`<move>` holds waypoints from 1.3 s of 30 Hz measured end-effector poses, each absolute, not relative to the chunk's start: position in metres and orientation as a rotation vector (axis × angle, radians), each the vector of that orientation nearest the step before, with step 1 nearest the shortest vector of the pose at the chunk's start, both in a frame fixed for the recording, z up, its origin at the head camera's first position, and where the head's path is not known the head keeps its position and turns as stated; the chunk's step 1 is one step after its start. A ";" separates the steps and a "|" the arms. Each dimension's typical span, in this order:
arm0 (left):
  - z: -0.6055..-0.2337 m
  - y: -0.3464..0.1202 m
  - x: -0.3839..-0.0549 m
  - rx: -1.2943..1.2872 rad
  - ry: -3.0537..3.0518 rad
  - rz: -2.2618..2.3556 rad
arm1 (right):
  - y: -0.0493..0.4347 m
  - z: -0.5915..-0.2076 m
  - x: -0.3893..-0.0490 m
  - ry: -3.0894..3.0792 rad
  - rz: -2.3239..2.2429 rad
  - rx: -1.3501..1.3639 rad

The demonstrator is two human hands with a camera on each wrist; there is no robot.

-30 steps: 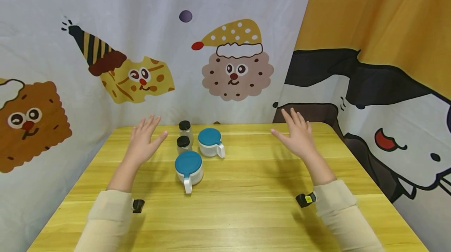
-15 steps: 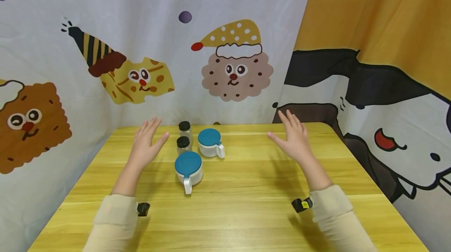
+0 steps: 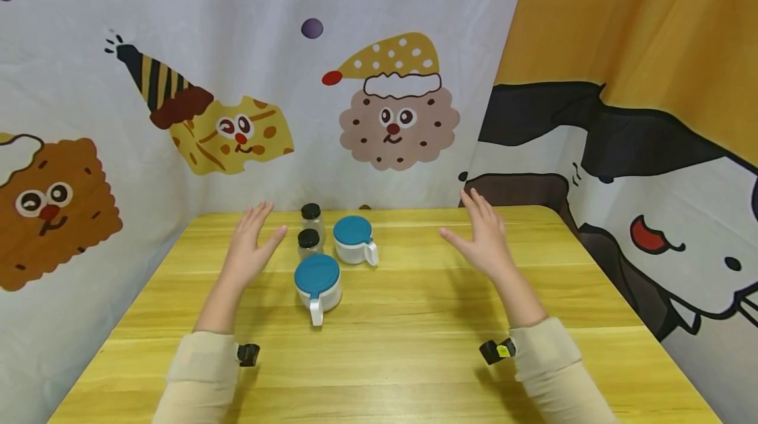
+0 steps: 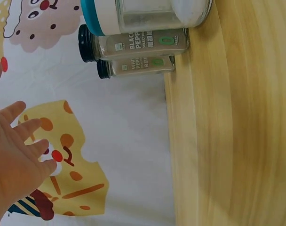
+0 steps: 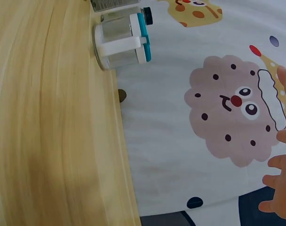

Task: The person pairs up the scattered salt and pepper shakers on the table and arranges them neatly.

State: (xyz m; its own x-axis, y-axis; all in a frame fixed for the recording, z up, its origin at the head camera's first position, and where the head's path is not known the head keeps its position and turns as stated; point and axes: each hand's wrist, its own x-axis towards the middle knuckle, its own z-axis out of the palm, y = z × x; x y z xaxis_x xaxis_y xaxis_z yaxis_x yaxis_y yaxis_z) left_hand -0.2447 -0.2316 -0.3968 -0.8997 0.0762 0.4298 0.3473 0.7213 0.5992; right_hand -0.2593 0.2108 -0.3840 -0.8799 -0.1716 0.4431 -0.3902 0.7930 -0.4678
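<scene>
Both hands hover over the table with fingers spread and nothing held. My left hand (image 3: pixel 245 253) is nearest to two small pepper jars with black lids, one behind the other. In the left wrist view the front jar (image 4: pixel 143 44) reads black pepper; the rear jar (image 4: pixel 140 67) is partly hidden. Just right of them stands a seasoning pot (image 3: pixel 353 239) with a blue lid and white handle. A matching seasoning pot (image 3: pixel 318 282) stands closer to me, its handle towards me. My right hand (image 3: pixel 487 246) is well to the right of the pots, touching nothing.
The wooden table (image 3: pixel 403 358) runs back to a white cartoon-printed curtain (image 3: pixel 249 2), with an orange and black section on the right. Small black cameras sit at the left cuff (image 3: pixel 248 355) and right cuff (image 3: pixel 496 351).
My hands have drifted slightly inward towards each other and a little nearer to me. The pots and jars stay where they were.
</scene>
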 end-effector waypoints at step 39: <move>-0.426 -0.219 -0.239 -0.148 -2.494 -1.322 | 0.169 -0.414 -0.243 -2.525 1.134 0.467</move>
